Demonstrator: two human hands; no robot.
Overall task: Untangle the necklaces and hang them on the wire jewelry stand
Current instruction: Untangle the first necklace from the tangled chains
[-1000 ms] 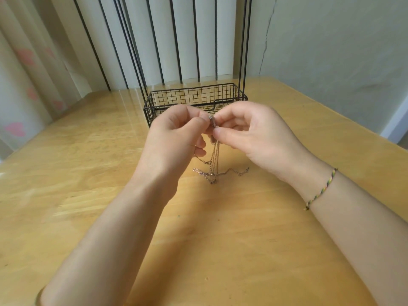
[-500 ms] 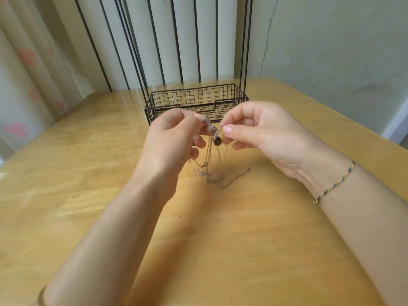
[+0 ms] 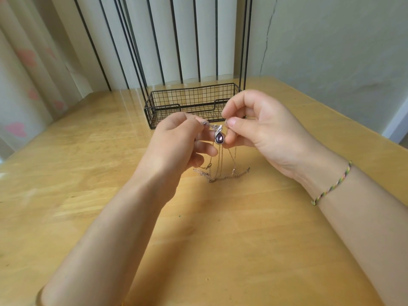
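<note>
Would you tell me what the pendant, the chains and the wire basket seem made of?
Pendant: dark purple faceted stone, probably glass or crystal, in a shiny silver-coloured metal setting. Chains: fine metal links, silver-toned, glinting. Wire basket: thin metal grid with a matte black coat, probably paint.

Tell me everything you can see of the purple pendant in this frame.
The purple pendant is a dark violet teardrop stone, rounded end down, in a silvery setting topped by a curved, sparkly silver leaf shape. It hangs upright in the air between the fingertips of both hands, above the wooden table. The left hand pinches the chains just to its left. The right hand pinches them at its upper right. The thin, silvery chains drop to a tangle on the table.
</note>
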